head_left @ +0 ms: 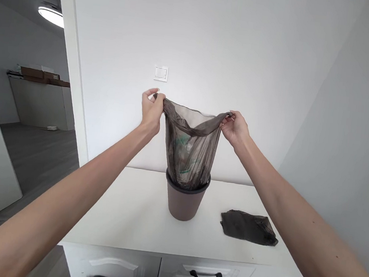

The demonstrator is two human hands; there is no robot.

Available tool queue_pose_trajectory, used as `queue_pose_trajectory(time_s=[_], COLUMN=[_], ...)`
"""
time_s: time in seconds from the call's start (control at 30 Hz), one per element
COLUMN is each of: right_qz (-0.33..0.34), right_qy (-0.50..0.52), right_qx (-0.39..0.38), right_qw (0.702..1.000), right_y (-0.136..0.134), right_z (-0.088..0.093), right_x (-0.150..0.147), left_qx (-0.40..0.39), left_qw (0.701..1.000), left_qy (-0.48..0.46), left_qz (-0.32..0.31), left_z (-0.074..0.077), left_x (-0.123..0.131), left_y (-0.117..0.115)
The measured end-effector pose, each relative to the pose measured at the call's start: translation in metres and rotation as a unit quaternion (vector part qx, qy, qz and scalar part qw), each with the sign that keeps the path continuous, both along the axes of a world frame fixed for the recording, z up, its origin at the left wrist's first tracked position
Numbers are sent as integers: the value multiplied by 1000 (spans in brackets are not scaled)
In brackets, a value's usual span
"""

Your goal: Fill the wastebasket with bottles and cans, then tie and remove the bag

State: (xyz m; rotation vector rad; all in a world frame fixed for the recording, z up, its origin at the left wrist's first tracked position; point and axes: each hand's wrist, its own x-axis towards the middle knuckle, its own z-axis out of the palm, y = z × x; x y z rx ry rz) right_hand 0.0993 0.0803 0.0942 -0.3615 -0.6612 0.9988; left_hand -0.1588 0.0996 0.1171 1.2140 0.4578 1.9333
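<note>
A dark, see-through garbage bag [189,152] is stretched upright above a brown trash can [185,204], its lower part inside the can's dark rim. Something pale with green marks shows through the bag's film; I cannot make out what it is. My left hand [152,110] pinches the bag's top edge at the left corner. At the right corner, my right hand [235,127] grips the same edge between thumb and fingers. The bag's mouth is spread between both hands, above the can. A folded dark plastic bag [248,227] lies on the cabinet top, right of the can.
The can stands on a white cabinet [128,221] with dark handles [205,276] on its front. Behind rises a white wall with a light switch [161,73]. On the left, a doorway opens to a room with cardboard boxes [40,74] on a counter.
</note>
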Motion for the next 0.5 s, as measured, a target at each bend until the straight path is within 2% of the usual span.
queue_pose_trajectory(time_s=[0.1, 0.17, 0.23, 0.33, 0.43, 0.5], right_qz=[0, -25, -94, -203, -239, -255], right_qy=[-32, -63, -104, -154, -165, -166], right_qx=[33, 38, 19, -27, -49, -54], right_qw=[999, 997, 990, 967, 956, 951], right_y=[-4, -2, 4, 14, 25, 32], right_z=[17, 18, 10, -16, -39, -44], right_x=[-7, -15, -23, -29, -22, -12], left_qx=[49, 54, 47, 30, 1, -9], left_qw=[999, 998, 998, 998, 997, 995], left_qy=[-8, -14, -16, -9, 2, 3], left_qz=[13, 14, 23, 49, 83, 94], left_z=[16, 21, 17, 2, -12, -14], left_x=[-12, -14, -13, -12, -18, -22], left_y=[-7, -10, -12, -11, -2, 6])
